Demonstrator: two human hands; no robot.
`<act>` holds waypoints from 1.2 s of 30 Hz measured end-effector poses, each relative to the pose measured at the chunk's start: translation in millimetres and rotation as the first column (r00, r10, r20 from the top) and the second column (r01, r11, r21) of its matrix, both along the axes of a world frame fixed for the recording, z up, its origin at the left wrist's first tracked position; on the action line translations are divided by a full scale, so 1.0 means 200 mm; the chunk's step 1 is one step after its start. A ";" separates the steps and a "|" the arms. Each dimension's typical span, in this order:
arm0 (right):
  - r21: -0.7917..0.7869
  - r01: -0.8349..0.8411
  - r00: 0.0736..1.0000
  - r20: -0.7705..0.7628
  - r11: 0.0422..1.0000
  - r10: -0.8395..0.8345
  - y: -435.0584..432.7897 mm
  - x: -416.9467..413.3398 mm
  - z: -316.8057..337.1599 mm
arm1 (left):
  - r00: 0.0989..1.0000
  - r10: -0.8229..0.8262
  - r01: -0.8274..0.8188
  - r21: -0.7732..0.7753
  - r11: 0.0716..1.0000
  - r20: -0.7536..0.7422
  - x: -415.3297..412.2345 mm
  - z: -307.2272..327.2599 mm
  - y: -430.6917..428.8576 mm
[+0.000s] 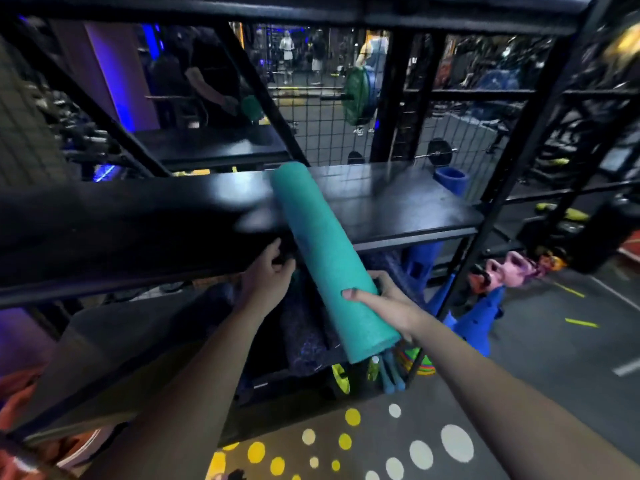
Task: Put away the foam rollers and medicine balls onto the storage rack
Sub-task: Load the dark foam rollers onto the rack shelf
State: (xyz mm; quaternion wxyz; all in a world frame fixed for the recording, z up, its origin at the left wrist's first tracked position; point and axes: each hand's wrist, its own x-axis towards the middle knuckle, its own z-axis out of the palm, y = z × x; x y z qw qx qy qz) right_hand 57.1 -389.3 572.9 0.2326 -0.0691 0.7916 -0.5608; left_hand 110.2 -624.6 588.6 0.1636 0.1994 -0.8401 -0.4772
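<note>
Nearest to us, at 6 o'clock, the floor (554,348) carries a patch of yellow and white dots (349,441). Our two bare forearms rise from the lower edge toward the storage rack (502,188).

Our right hand (388,303) sits just right of centre. Its fingers (356,295) are closed around the near portion of the teal foam roller (322,251), with the thumb pressed across the roller's upper face. Our left hand (266,275) is at 9 o'clock from the right hand, just beside the roller; its fingers are loosely curled at the front edge of the black shelf (398,206). We cannot tell whether they grip that edge.

The foam roller runs from 5 o'clock up to 12 o'clock. Its near end overhangs the shelf edge in our right hand; its far portion lies over the shelf top, tilted slightly left.

Below the shelf, dark speckled rollers (304,327) lie on a lower level. At 3 o'clock, blue cones (481,317) stand on the floor, with pink kettlebells (509,271) behind them.

Farther on, a blue cylinder (450,180) stands at the shelf's far right corner against the wire mesh (329,133). Beyond the mesh we see a loaded barbell (360,95) and blurred people.
</note>
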 end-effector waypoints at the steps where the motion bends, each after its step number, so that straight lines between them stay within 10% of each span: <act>1: -0.009 0.060 0.998 -0.015 0.998 -0.060 0.03 -0.07 0.02 | 1.000 -0.016 0.017 -0.072 0.997 0.013 -0.05 0.01 0.02; 11: 0.331 0.383 0.876 -0.426 0.863 -0.225 0.29 -0.84 0.16 | 0.983 -0.097 0.158 -0.455 0.876 0.154 -0.68 -0.09 0.11; 16: 0.542 0.403 0.868 -0.482 0.737 -0.120 0.33 -1.15 0.22 | 0.860 0.011 0.338 -0.585 0.737 0.511 -0.81 -0.27 0.13; 31: 0.845 0.481 0.717 -0.533 0.235 0.450 0.04 -1.64 0.07 | 0.767 0.159 0.385 -0.644 0.661 0.622 -0.97 -0.23 0.15; 36: 0.787 0.462 0.656 -0.614 0.409 0.439 -0.02 -1.54 0.12 | 0.780 0.134 0.390 -0.642 0.660 0.611 -0.95 -0.24 0.16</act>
